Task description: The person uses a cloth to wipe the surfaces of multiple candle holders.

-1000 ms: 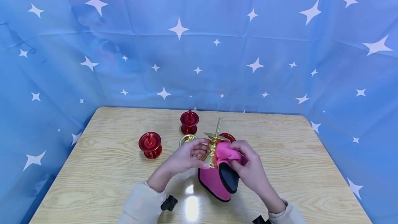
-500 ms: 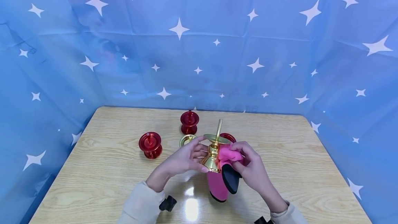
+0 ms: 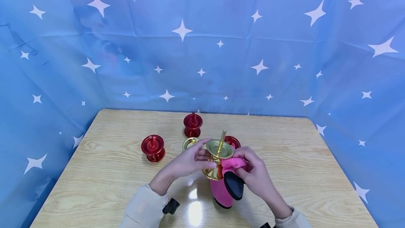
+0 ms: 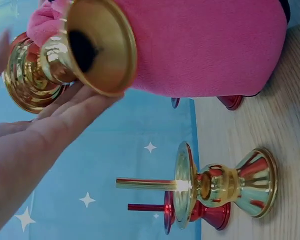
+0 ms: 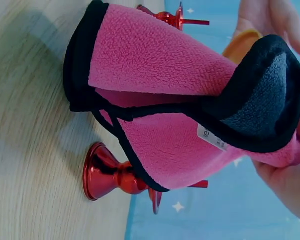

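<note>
My left hand point(image 3: 190, 163) holds a shiny gold candlestick point(image 3: 213, 173) from its left side, thumb in front and fingers behind. The candlestick leans slightly above the table, its dish and thin spike at the top. In the left wrist view the hollow underside of its base point(image 4: 112, 47) faces the camera. With thumb and fingers, my right hand point(image 3: 257, 171) pinches a bunched pink cleaning cloth point(image 3: 234, 164) with black edging against the candlestick's right side. The cloth's loose part hangs down below, and in the right wrist view a small white label point(image 5: 211, 136) shows on it.
A second gold candlestick point(image 4: 222, 182) stands behind my left hand. Red candlesticks stand at the left point(image 3: 153, 147), at the back point(image 3: 193, 125) and, partly hidden, behind the cloth point(image 3: 233, 141). A blue curtain point(image 3: 202, 52) with white stars borders the wooden table point(image 3: 300, 171).
The held candlestick has come down slightly and tipped, so its dish now faces the head camera more. The cloth's hanging part has swung and looks narrower. The standing candlesticks have not moved.
</note>
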